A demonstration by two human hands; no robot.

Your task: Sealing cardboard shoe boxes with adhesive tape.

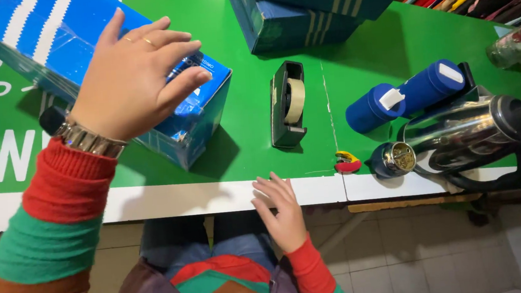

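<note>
Blue shoebox under the spread, open left hand; press flat to steady it. Right hand, open, rests on the table edge; tape dispenser at three o'clock.

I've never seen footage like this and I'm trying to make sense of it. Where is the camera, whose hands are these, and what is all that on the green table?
The one picture comes from a camera worn on a person's head, looking down at their own hands. The left hand lies spread on a blue shoebox wrapped in clear film; it presses rather than grips. The right hand rests its fingers on the white edge of the green table and holds nothing. Nearby lie a dark tape dispenser, two more blue boxes, a blue cylinder case, a steel thermos on its side and a small red and yellow item.
</note>
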